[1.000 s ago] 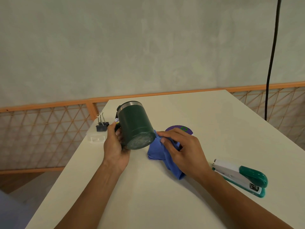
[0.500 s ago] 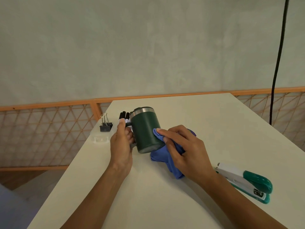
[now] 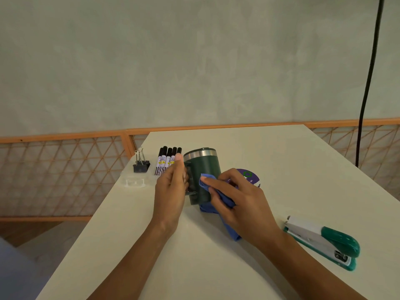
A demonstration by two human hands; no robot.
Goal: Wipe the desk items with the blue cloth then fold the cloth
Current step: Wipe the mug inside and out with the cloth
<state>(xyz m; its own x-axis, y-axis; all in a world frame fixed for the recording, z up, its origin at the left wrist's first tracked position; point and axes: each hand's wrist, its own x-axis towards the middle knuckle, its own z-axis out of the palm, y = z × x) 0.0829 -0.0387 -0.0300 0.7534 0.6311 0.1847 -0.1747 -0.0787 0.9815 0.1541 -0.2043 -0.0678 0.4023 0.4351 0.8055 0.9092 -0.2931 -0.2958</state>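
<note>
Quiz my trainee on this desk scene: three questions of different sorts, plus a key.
1. Which hand presses the blue cloth against the green mug? A) left hand B) right hand C) neither
2. True or false: the mug lies on its side.
3. Fill in: the left hand grips the mug's ____.
Key: 1 B; 2 false; 3 handle.

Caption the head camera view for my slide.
Left hand holds the green mug by its handle while the right hand presses the blue cloth against its side.
</note>
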